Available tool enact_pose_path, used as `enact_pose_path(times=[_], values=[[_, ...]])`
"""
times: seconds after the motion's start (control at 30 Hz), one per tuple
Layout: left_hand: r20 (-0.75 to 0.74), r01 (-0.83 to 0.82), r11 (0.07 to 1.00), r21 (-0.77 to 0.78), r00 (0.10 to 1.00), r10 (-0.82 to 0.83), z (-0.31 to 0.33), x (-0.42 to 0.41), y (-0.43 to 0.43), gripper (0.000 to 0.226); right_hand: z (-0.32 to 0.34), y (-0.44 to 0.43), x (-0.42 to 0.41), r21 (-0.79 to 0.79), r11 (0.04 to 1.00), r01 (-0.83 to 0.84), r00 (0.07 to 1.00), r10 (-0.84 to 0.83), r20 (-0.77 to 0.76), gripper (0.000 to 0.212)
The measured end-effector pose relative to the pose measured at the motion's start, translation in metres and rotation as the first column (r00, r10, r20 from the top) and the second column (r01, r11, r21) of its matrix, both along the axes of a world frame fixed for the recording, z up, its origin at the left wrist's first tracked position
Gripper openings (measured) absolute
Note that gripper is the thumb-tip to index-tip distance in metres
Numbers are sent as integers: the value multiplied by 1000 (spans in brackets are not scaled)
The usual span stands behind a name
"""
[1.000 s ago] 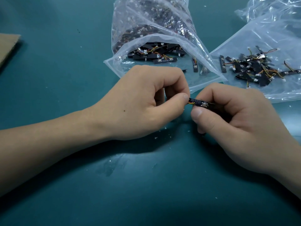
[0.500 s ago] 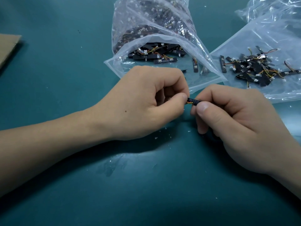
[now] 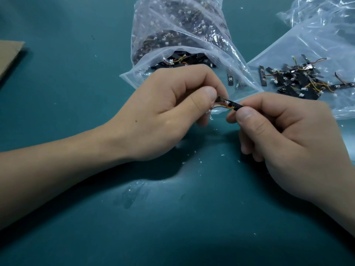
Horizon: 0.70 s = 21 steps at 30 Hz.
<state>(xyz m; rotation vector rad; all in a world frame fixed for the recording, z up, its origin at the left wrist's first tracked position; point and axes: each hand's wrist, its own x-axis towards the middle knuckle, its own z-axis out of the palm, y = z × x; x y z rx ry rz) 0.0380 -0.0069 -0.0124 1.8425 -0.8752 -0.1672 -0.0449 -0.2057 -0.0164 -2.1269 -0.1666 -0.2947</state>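
Our left hand and right hand pinch one wired strip. The open bag at the surface's far edge holds many strips; the flat bag bears some.

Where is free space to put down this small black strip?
Bare teal table lies along the near edge, and between the brown cardboard sheet and the full clear plastic bag. Crowded: upper right, black wired strips piled on flat plastic.

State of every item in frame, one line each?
Small black wired circuit strip: held between both hands.
Left hand: pinches the strip's wired end.
Right hand: pinches its black end.
Bulging clear plastic bag: mouth open, full of such parts.
Flat clear plastic bag: lying flat, with a loose heap of strips.
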Motion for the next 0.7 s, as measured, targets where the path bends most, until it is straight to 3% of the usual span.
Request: enact_pose_path(times=[0.13,0.23,0.4,0.57,0.7], values=[[80,14,1000,7,997,-14,0,-3,0,19,0,-1,1,10,1000,7,1000,-7,-1,23],[58,29,1000,12,998,-29,0,-1,-1,16,0,-2,1,8,1000,-7,1000,7,-5,24],[52,54,998,35,997,-56,1,-3,-1,20,1,-4,2,-150,981,-123,992,119,-34,28],[46,19,1000,12,999,-20,1,-1,-1,5,1,-6,1,-5,983,-183,981,183,-60,34],[25,8,1000,19,1000,-9,0,1,-1,6,0,-3,0,-20,993,-115,992,114,-54,22]])
